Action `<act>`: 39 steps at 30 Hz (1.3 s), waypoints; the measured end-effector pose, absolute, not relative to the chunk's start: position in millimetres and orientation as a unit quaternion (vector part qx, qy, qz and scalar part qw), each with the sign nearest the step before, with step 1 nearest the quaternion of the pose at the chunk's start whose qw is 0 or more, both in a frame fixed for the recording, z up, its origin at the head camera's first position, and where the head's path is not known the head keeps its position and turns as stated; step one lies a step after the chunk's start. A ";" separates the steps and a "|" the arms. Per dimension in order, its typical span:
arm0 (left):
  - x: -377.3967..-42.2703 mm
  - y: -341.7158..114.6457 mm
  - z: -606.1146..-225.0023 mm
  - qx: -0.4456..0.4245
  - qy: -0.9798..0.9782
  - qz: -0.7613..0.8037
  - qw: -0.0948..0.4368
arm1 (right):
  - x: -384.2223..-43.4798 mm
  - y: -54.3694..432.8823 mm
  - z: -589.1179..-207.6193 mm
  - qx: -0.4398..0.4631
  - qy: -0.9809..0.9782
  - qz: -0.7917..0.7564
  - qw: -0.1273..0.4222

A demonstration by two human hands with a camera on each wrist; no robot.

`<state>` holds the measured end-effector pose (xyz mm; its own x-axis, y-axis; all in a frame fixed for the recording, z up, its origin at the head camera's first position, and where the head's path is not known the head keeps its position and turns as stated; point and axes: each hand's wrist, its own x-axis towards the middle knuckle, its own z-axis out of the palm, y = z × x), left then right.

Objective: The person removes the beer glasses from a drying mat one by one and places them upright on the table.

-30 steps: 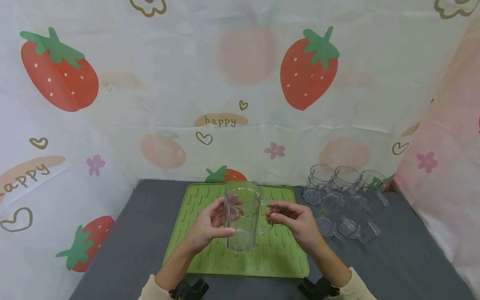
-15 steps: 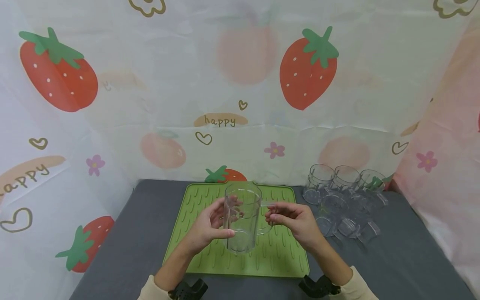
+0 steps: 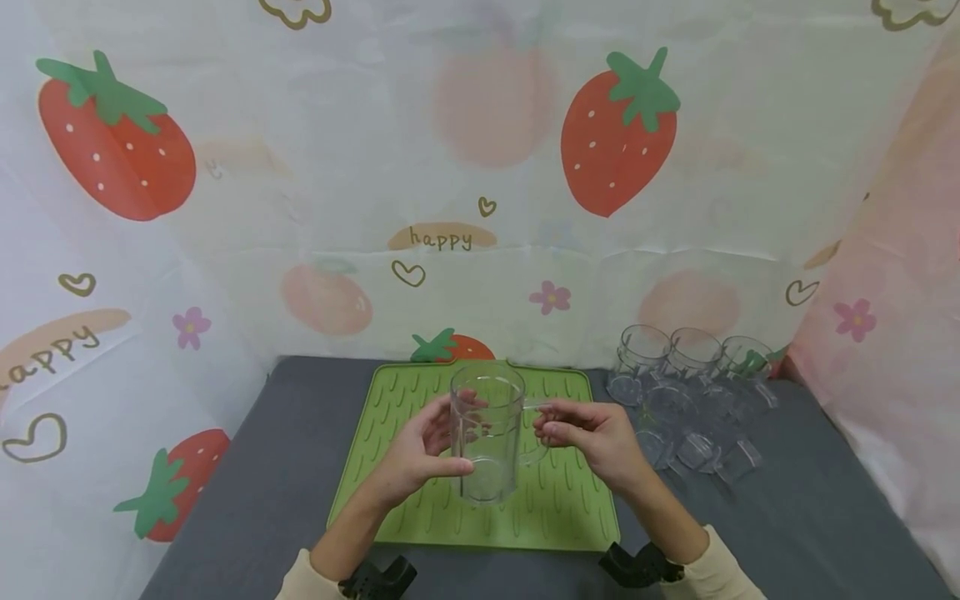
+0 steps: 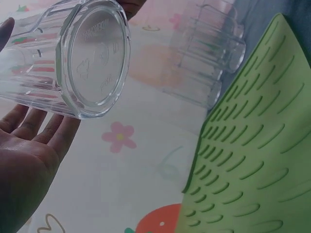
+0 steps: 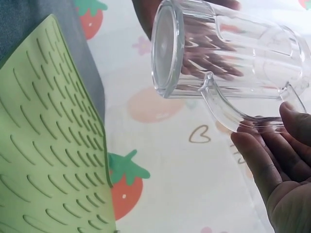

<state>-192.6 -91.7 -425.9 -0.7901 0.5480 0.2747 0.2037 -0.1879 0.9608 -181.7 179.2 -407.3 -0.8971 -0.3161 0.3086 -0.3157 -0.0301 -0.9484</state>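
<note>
A clear beer mug [image 3: 487, 454] is held upright above a green ribbed mat [image 3: 570, 525]. My left hand [image 3: 412, 458] grips its body from the left, the thumb across the front and the fingers behind. On the other side, my right hand [image 3: 603, 442] pinches the mug's handle [image 5: 238, 116] between thumb and fingers. Moulded marks show on the mug's round base [image 4: 99, 58] in the left wrist view, and the base is off the mat. Through the clear wall the left fingers are visible in the right wrist view.
Several clear mugs [image 3: 693, 354] are grouped at the back right of the grey-covered table [image 3: 802, 517], beside the mat. A strawberry-print cloth [image 3: 480, 183] hangs behind and along both sides.
</note>
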 end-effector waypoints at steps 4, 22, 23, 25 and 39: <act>-191.3 -90.7 -425.8 0.307 0.630 0.703 0.120 | -181.8 180.4 -405.9 -0.215 0.706 -0.675 0.001; -187.5 -98.4 -435.3 0.297 0.679 0.659 0.128 | -177.2 197.6 -399.6 -0.223 0.715 -0.659 -0.071; -186.9 -99.7 -436.7 0.295 0.684 0.655 0.131 | -176.2 199.5 -398.9 -0.220 0.717 -0.657 -0.076; -185.7 -102.3 -440.2 0.289 0.692 0.648 0.135 | -174.3 203.5 -397.3 -0.215 0.723 -0.651 -0.088; -177.2 -134.5 -466.8 0.241 0.716 0.644 0.116 | -168.9 231.9 -391.1 -0.166 0.716 -0.652 -0.185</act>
<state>-177.2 -134.5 -466.8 -0.8569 0.4947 0.1452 0.1965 0.0530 0.9791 -168.9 231.9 -391.1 -0.8764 0.0033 0.4815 -0.4791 0.0941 -0.8727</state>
